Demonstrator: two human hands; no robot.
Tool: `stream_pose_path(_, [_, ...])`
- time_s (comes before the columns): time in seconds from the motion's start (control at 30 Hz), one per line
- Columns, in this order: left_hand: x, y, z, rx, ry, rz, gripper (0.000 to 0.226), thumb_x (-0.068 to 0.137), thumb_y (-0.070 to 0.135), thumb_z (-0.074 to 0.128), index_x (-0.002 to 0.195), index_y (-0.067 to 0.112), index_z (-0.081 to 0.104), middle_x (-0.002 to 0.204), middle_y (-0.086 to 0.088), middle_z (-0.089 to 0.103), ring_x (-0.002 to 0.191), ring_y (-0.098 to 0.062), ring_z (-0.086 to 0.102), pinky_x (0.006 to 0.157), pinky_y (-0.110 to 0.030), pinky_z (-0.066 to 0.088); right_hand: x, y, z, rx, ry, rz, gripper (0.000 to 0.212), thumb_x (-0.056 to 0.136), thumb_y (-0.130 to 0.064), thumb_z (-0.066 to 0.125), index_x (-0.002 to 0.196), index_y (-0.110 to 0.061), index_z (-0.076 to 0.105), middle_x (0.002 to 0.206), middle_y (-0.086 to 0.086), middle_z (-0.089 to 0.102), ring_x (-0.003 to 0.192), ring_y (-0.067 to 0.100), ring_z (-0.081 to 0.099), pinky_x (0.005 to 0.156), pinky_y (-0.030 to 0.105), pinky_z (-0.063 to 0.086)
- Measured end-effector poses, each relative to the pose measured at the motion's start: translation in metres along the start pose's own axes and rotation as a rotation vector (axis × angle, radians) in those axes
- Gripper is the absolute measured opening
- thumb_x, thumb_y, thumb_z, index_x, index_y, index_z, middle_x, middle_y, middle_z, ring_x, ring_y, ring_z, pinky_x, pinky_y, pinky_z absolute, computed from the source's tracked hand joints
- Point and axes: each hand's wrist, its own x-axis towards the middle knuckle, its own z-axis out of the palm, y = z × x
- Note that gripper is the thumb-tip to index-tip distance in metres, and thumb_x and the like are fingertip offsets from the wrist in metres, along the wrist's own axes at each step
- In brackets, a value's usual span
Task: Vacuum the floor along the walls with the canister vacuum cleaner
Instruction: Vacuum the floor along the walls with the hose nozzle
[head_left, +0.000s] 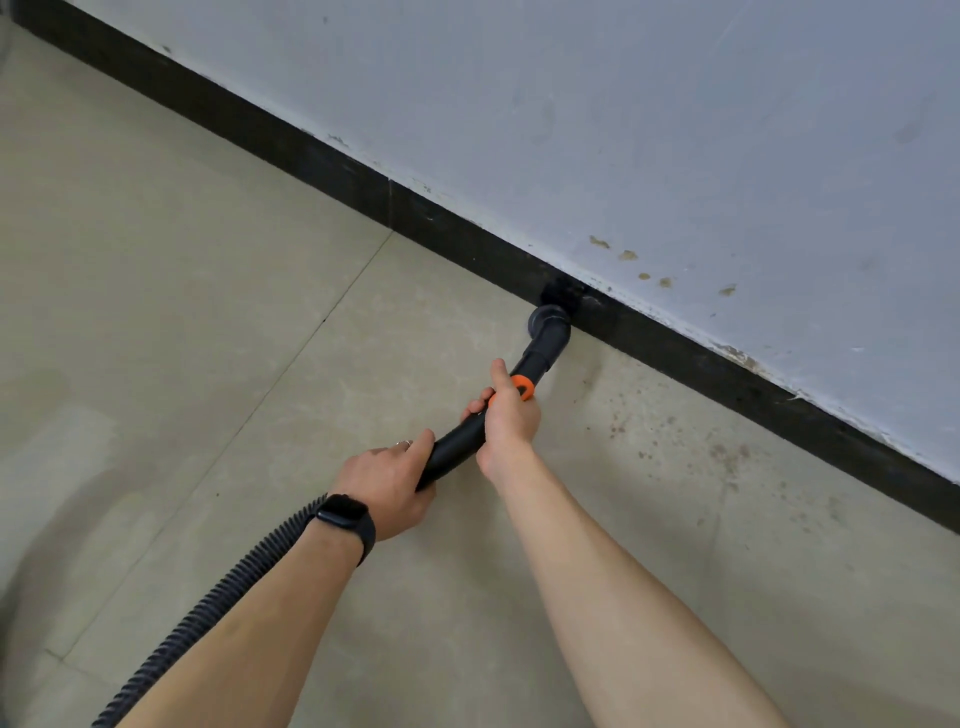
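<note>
wand (467, 436) in both hands, nozzle (558, 304) pointing up-right at baseboard (311, 150).

no legible text anywhere

One view is supplied, taken from a wide-angle camera worn on the head. It is directed forward and steeply down, at close range. The floor (208, 312) is seen across the left and bottom. The wall (675, 130) and skirting (311, 156) are crossed diagonally, upper left to lower right. Both forearms are admitted from the bottom edge. The left hand (389, 483) and right hand (509, 421), gripping the wand (454, 449), are placed near mid-frame.
</note>
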Motion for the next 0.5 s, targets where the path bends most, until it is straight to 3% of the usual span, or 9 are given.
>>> stream_pose_path(0.13, [-0.008,-0.010,-0.004,-0.023,-0.009,-0.014,0.029,0.087,0.039,0.052,0.108,0.024,0.038,0.093,0.002,0.063,0.082,-0.031,0.063,0.064,-0.035,0.049,-0.007,0.007,0.005,0.007,-0.006,0.002,0.030,0.096,-0.029,0.073,0.091,-0.012,0.048,0.055,-0.002,0.048,0.039,0.014,0.044,0.046,0.026,0.043])
stream_pose_path(0.5, [-0.086,-0.016,0.015,0.053,-0.126,0.116,0.031,0.089,0.044,0.049,0.112,0.024,0.042,0.096,0.005,0.062,0.087,-0.024,0.062,0.063,-0.032,0.040,-0.069,0.069,-0.052,0.145,0.049,0.074,0.036,0.099,-0.028,0.071,0.083,-0.014,0.041,0.056,-0.002,0.044,0.043,0.015,0.043,0.050,0.028,0.044])
